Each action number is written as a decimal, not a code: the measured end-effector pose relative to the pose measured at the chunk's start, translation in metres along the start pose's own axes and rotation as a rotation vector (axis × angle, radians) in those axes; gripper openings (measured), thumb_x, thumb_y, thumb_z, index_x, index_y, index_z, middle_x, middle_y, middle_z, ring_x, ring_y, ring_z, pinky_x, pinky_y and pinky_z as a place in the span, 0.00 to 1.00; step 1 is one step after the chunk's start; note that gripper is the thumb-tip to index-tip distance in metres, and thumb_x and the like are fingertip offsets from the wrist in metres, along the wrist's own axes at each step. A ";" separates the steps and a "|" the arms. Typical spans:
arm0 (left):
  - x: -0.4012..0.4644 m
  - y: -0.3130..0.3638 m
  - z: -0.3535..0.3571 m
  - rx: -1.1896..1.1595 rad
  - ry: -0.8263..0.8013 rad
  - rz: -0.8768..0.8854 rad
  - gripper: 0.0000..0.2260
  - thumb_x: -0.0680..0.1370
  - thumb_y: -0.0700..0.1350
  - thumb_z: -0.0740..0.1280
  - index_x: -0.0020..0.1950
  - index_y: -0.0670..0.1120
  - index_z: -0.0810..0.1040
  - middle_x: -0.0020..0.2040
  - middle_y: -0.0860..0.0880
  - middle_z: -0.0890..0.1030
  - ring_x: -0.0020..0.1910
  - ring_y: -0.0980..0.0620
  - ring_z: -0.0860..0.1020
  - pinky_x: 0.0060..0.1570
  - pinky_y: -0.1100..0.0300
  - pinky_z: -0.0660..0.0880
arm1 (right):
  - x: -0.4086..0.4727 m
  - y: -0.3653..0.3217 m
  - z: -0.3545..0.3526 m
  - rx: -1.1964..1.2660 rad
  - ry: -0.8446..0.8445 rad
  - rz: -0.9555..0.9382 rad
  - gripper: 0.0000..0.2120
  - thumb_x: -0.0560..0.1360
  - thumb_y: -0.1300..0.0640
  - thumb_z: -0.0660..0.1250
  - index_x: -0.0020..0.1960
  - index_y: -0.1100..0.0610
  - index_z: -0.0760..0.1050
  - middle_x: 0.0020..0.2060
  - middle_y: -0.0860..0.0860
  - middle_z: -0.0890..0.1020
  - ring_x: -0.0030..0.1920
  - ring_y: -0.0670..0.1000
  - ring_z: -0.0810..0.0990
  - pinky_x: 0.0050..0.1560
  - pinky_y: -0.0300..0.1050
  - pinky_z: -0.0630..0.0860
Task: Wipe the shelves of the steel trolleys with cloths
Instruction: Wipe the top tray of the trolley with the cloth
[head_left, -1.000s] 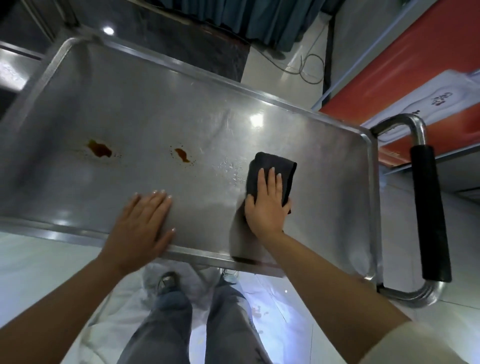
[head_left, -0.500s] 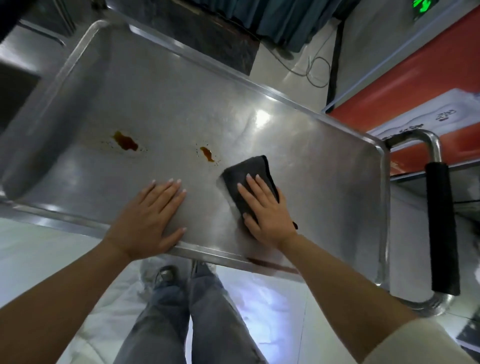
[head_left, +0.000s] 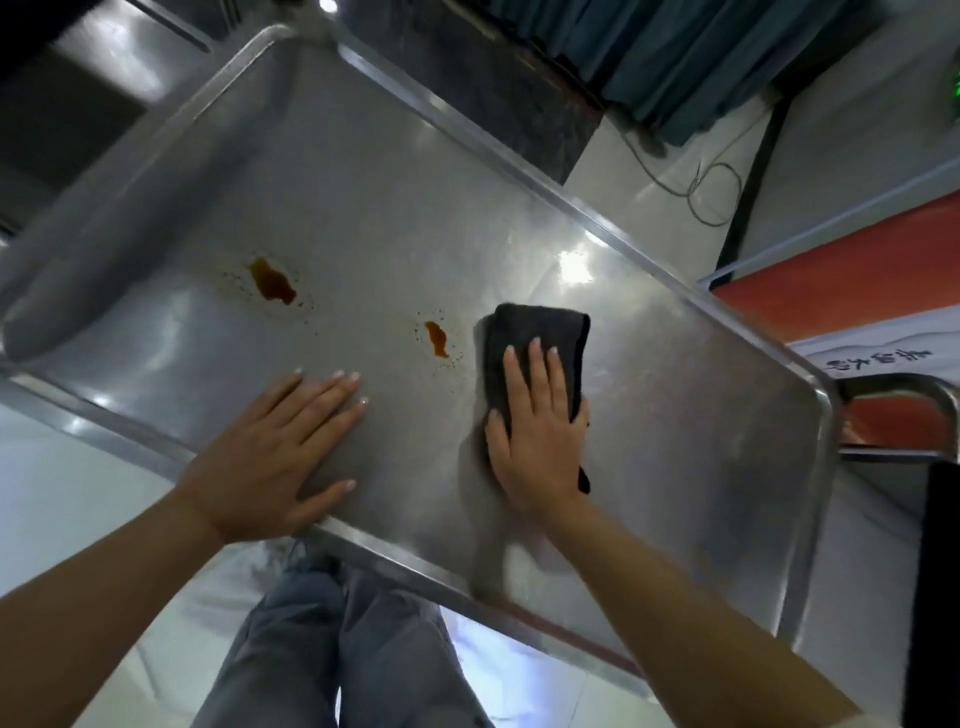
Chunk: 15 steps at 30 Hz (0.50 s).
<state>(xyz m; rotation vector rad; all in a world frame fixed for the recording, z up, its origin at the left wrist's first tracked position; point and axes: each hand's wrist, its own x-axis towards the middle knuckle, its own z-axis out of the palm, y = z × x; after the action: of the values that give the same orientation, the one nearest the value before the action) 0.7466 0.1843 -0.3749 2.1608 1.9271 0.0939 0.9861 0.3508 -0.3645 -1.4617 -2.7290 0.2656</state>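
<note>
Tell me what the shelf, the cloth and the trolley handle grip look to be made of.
Shelf: brushed steel, judging by its grey sheen and bright light reflections. Cloth: dark, soft, matte fabric, probably microfibre; it folds under the right hand. Grip: matte black, likely rubber or foam; only partly in view.

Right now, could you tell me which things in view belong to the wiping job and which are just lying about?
Part of the job:
- steel trolley shelf
- dark cloth, pressed flat under the right hand
- two brown stains
- left hand, flat on the shelf

Just lying about:
- cable on the floor
- dark curtain
- red panel
</note>
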 end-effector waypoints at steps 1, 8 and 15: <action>0.000 0.000 0.000 0.002 0.000 -0.002 0.34 0.78 0.63 0.54 0.76 0.42 0.60 0.76 0.40 0.60 0.76 0.45 0.58 0.74 0.44 0.54 | -0.014 0.004 0.002 -0.003 -0.004 -0.110 0.29 0.77 0.46 0.53 0.78 0.49 0.55 0.78 0.51 0.55 0.78 0.51 0.49 0.71 0.63 0.52; 0.000 0.002 0.001 0.009 0.029 -0.005 0.35 0.77 0.64 0.55 0.77 0.42 0.59 0.77 0.41 0.59 0.76 0.45 0.57 0.75 0.46 0.51 | 0.053 0.044 -0.010 0.067 -0.056 -0.364 0.29 0.76 0.45 0.54 0.77 0.48 0.56 0.77 0.50 0.55 0.78 0.51 0.49 0.72 0.65 0.53; 0.001 0.000 0.005 0.009 0.032 -0.001 0.34 0.78 0.64 0.54 0.77 0.43 0.60 0.77 0.41 0.60 0.76 0.44 0.57 0.75 0.45 0.52 | 0.185 0.030 -0.023 0.103 -0.147 -0.080 0.31 0.74 0.46 0.51 0.77 0.42 0.49 0.78 0.46 0.49 0.77 0.47 0.42 0.74 0.64 0.43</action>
<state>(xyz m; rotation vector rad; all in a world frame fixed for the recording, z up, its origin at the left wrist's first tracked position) 0.7479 0.1842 -0.3793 2.1766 1.9501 0.1199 0.9100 0.5238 -0.3564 -1.3548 -2.8301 0.5220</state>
